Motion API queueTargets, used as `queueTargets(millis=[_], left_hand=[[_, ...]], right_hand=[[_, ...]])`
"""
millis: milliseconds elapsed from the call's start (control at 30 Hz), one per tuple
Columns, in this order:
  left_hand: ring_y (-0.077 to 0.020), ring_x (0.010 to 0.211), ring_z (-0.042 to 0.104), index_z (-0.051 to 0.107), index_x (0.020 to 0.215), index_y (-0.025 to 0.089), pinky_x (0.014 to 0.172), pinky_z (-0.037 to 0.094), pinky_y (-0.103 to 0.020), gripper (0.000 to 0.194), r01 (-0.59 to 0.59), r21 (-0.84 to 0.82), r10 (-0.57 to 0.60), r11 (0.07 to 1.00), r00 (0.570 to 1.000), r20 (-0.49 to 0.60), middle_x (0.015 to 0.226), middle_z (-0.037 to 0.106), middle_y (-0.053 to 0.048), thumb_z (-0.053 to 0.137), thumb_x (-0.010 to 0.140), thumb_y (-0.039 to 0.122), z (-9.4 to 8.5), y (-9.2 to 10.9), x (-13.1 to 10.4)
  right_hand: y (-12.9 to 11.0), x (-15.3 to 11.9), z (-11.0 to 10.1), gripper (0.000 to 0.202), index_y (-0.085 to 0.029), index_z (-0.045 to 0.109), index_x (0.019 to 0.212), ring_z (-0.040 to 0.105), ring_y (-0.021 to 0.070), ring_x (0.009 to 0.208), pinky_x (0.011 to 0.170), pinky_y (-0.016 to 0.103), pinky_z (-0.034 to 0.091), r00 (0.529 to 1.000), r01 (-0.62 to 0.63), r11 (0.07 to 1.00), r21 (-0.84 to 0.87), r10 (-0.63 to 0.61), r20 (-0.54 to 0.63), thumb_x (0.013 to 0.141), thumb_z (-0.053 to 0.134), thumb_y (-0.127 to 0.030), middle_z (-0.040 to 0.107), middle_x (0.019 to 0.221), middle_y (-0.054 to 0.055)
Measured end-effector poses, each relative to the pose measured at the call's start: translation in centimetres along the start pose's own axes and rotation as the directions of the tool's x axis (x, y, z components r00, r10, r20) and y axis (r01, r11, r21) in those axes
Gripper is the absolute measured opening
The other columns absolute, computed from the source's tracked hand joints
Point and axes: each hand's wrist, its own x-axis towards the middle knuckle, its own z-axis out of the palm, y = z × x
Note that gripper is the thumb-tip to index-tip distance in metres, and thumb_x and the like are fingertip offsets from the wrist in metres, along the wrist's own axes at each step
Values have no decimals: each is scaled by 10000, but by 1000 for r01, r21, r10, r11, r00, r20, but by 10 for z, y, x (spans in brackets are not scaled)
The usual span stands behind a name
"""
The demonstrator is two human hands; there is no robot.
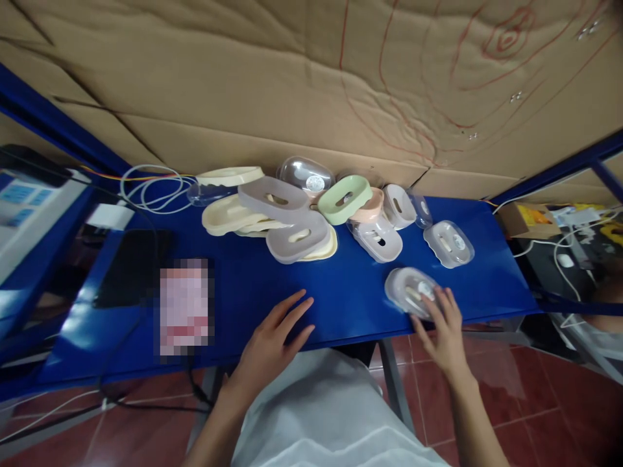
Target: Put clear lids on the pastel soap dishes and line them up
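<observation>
My right hand (444,331) has its fingers over the clear lid and its thumb by the near edge of a grey soap dish (405,290), which lies flat close to the table's front edge. Bare and spread, my left hand (278,334) hovers over or rests on the blue table (341,285); I cannot tell which. Farther right is another lidded grey soap dish (448,243). Toward the back lie several open dishes, among them a green one (345,198), a peach one (370,209), a grey one (298,237) and a cream one (224,217).
Behind the dishes stands a clear lid (304,176) against the cardboard wall (233,78). A blurred-out pink object (183,308) and a black flat item (134,266) lie on the left, near a coiled white cable (150,188). Another person (603,318) shows at far right.
</observation>
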Motion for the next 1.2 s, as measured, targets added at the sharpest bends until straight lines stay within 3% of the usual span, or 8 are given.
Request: queueTargets(millis=[133,333,433,600,900,1033,1133,1200], left_hand=[[-247,1341,695,611,1483,304,1119,619,-435,400,-48,29,48,998,999,-7,1497,673,-89,625,1083,312,4,-2,1],[-252,1355,679,606,1486,278,1126,610,-439,407,-102,85,103,991,995,-7,1503,663,-102,625,1080,273,2,5,-2],[-278,1468,591,573,1531,263,1189,561,-472,477,-125,98,130,987,990,-47,1575,603,-126,642,1061,224,2,10,-1],[-345,1598,429,616,1502,269,1243,485,-555,479,-199,184,202,963,979,3,1687,493,-133,679,1031,211,6,17,8],[-332,1540,507,695,1364,233,1193,526,-530,336,-213,211,210,954,977,34,1549,643,-127,676,1029,218,0,9,2],[-338,1556,487,678,1362,231,1203,517,-555,358,-198,214,207,956,978,-18,1567,617,-150,677,1009,166,-1,8,-4],[-354,1574,460,675,1351,223,1240,460,-613,407,-158,213,179,964,980,-83,1596,574,-182,692,965,97,0,8,-3],[-349,1555,487,684,1327,224,1245,452,-616,428,-130,196,154,972,982,-110,1566,597,-176,688,933,58,-1,8,-4]], right_hand=[[14,35,4,752,-321,318,1727,286,452,1646,1249,772,326,994,-76,991,-113,66,-92,1057,650,-397,381,1752,152],[-42,111,41,530,-236,522,1591,594,350,1434,1296,639,302,996,81,997,4,-81,40,1104,581,-435,677,1482,152],[-69,113,36,314,-251,658,1408,711,271,1236,1286,600,315,977,162,977,141,-178,114,1128,526,-301,768,1301,97],[-84,97,9,340,-300,665,1409,563,259,1487,1322,575,285,872,278,886,371,-395,289,1105,536,-221,698,1475,59],[-53,148,56,399,-206,633,1479,633,334,1366,1105,531,511,991,108,993,43,-111,77,1110,504,-287,673,1476,160],[-45,161,59,544,-208,515,1598,460,401,1530,1211,650,388,993,112,991,-78,-108,52,1092,565,-400,491,1665,192],[-53,164,58,473,-216,549,1572,492,386,1502,1193,640,395,995,59,994,-95,-66,-70,1109,480,-284,567,1596,185],[-69,165,59,488,-246,537,1585,531,341,1474,1183,583,418,983,181,983,-14,-182,-37,1109,436,-214,633,1531,151]])
